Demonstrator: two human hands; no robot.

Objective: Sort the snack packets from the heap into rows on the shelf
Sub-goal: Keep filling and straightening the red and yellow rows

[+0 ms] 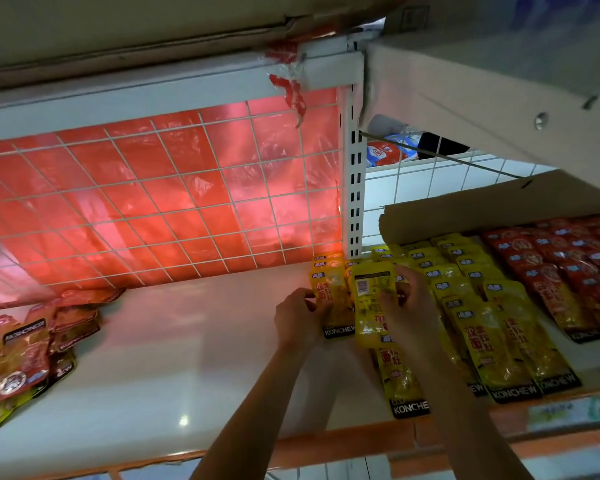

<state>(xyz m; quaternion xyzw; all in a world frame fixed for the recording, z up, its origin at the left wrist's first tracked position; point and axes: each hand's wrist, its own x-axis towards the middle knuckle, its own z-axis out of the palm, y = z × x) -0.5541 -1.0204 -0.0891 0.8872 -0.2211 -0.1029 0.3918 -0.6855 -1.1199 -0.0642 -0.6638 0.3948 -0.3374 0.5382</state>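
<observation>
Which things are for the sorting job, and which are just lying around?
For the job: heap of red and yellow snack packets; yellow packet rows; red packet rows; white shelf; yellow packets gripped by left hand, right hand.
Just lying about: red plastic sheet; white wire grid; brown cardboard flap.

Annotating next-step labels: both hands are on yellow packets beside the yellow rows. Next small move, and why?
Probably turn the back-up packet in the right hand face up and lay it on the row. It shows its printed back, while the yellow rows lie front up; the left hand holds the front-up packet beside it.
</observation>
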